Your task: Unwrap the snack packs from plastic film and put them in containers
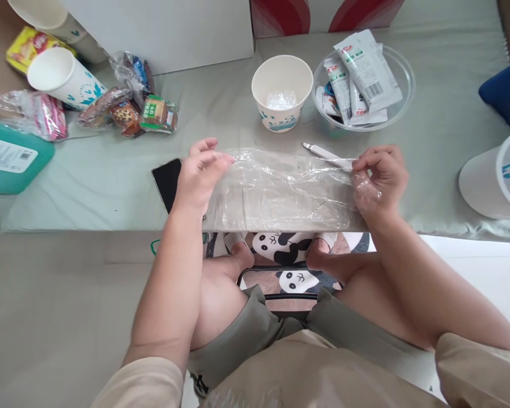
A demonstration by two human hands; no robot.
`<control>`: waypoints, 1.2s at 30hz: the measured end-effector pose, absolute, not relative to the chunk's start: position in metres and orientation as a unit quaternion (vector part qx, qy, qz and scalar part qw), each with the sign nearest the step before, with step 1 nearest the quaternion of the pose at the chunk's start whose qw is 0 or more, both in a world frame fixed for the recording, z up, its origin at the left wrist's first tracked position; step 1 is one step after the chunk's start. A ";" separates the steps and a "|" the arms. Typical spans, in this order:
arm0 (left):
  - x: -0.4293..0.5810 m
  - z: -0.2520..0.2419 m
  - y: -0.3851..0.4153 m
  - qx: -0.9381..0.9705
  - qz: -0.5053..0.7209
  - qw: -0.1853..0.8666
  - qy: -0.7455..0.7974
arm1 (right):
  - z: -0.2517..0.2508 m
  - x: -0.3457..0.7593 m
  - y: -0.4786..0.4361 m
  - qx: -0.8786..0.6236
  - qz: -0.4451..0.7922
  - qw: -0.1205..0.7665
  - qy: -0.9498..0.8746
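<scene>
A person sits at a cloth-covered bench [89,195] with a sheet of clear film [280,190] spread between both hands, close to the bench's near edge. The fingers of the left hand [202,178] are pinched together on the film's far left corner, thumb against forefinger. The fingers of the right hand [380,178] are clamped on its right edge, and some of the film bunches against the palm.

A knife [325,154] lies on the bench at the film's far right side, its tip pointing left and away; its other end reaches the right fingers, and whether they touch it cannot be told. A phone [166,181] lies just left of the left hand, partly hidden by the forearm.

Beyond the film a paper cup [276,116] stands upright with crumpled clear wrap [281,101] inside. Just to its right, a clear bowl [409,99] holds white packets [368,68], some rising above the rim. At the far left, wrapped snacks [125,116] lie around a second cup [62,73], with a yellow pack [28,51] behind it and a green container [29,161] nearer. A white box [165,34] stands at the far side, and a white tub [480,184] at the far right end.
</scene>
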State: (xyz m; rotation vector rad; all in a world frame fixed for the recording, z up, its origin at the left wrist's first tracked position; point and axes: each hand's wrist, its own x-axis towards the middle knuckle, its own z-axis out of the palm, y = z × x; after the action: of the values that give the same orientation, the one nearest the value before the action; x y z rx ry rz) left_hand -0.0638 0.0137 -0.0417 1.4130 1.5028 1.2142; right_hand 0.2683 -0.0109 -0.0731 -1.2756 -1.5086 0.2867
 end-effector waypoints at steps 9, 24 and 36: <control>-0.074 -0.005 -0.026 0.420 0.449 0.532 0.582 | -0.074 0.270 -0.006 -0.521 0.079 0.550 -0.647; -0.091 -0.022 -0.026 0.313 0.369 0.590 0.646 | -0.079 0.274 -0.011 -0.495 0.151 0.496 -0.698; -0.074 -0.019 -0.013 0.292 0.479 0.590 0.581 | -0.083 0.281 -0.011 -0.466 0.139 0.543 -0.684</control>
State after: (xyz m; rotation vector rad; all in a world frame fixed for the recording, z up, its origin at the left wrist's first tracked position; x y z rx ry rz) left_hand -0.0738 -0.0134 -0.0194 0.6802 1.3521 1.1140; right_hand 0.2812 -0.0109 -0.0829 -1.1073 -1.6250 0.3296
